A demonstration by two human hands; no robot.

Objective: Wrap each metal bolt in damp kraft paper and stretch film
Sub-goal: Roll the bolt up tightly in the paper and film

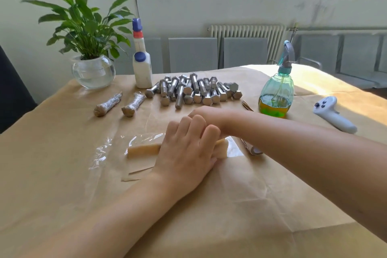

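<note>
A paper-wrapped bolt (pixel 144 149) lies on a clear sheet of stretch film (pixel 104 153) in the middle of the table. My left hand (pixel 186 151) lies over its middle with the fingers curled on it. My right hand (pixel 206 114) reaches across just behind the left one; its fingers are hidden. A pile of several bare metal bolts (pixel 194 90) sits behind. Two finished wrapped bolts (pixel 107 104) (pixel 134 104) lie at the left.
Kraft paper (pixel 230 205) covers the table. At the back stand a potted plant in a glass bowl (pixel 93 71), a white bottle (pixel 142 69) and a green spray bottle (pixel 276 94). A white controller (pixel 333 114) lies at right. A metal tool (pixel 251 148) lies beside the film.
</note>
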